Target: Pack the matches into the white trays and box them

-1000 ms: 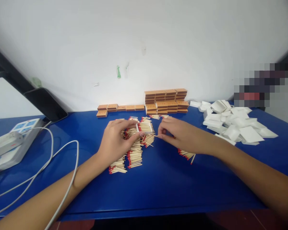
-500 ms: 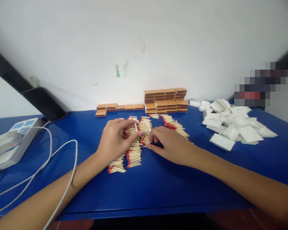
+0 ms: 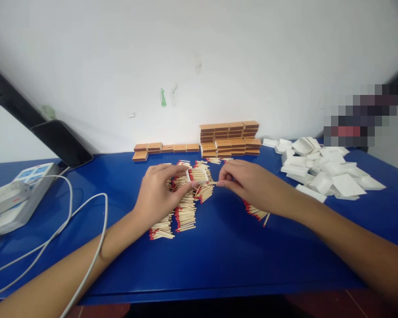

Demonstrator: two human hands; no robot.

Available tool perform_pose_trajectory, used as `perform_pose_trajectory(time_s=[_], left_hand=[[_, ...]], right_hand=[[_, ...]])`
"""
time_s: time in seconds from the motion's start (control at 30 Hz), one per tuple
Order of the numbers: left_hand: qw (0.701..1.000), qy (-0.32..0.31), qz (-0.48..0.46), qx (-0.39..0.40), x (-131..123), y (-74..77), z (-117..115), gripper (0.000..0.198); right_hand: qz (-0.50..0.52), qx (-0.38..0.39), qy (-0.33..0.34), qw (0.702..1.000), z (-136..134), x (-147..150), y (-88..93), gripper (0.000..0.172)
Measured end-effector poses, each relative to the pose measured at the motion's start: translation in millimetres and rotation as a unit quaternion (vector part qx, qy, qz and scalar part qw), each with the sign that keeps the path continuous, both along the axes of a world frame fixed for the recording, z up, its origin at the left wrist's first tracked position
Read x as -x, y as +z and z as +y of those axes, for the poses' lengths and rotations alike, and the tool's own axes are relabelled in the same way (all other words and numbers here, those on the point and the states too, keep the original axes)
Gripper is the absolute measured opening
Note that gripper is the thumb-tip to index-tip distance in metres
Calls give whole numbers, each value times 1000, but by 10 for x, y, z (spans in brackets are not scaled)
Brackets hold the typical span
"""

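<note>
My left hand (image 3: 159, 192) rests on a heap of red-tipped matches (image 3: 185, 214) on the blue table (image 3: 212, 256). Its fingers are closed around a small white tray (image 3: 198, 176) filled with matches. My right hand (image 3: 248, 183) is just to the right of the tray. Its thumb and fingers pinch a few matches at the tray's right end. More matches (image 3: 256, 212) lie under my right wrist.
Orange matchboxes (image 3: 230, 139) are stacked against the white wall, with a low row (image 3: 166, 149) to their left. A pile of white empty trays (image 3: 321, 170) lies at the right. A white power strip (image 3: 16, 194) and white cables (image 3: 86, 229) are at the left, near a dark phone (image 3: 63, 141).
My right hand dipped to the heap below the tray half a second ago. It has since lifted back up and right to the tray's right end. My left hand stayed put.
</note>
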State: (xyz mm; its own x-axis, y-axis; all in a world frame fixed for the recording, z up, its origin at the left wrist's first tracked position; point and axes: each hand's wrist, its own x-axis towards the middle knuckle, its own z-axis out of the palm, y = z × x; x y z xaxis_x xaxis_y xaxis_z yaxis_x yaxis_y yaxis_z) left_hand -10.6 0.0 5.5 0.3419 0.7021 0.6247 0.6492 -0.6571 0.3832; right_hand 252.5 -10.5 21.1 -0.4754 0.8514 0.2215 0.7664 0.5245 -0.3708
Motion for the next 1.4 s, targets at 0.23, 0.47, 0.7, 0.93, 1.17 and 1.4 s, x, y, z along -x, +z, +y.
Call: perform_pose_trajectory(time_s=[0.23,0.47,0.7,0.93,1.17,1.4], left_hand=[[1000,9,-4,-4,-3,3,-1,32],[1000,-16,5,10,-7,-16,-3,34],[998,-50,13,-28,-37,-11,-53,37],[997,-72,25,-29,-25,7,-52,36],[999,-45,4,-15,-27,7,-45,35],[999,31,-9,35,10,24,12,34]], right_hand=[[7,-5,33,999,-19,-96,95,26],[94,-21,24,995,8,-31,69,20],[102,-54,51,992,-31,140,-79,17],[114,-71,50,990,-51,131,-40,7],[159,-111,31,981,-65,148,-51,2],[60,-7,121,991,19,94,-158,9]])
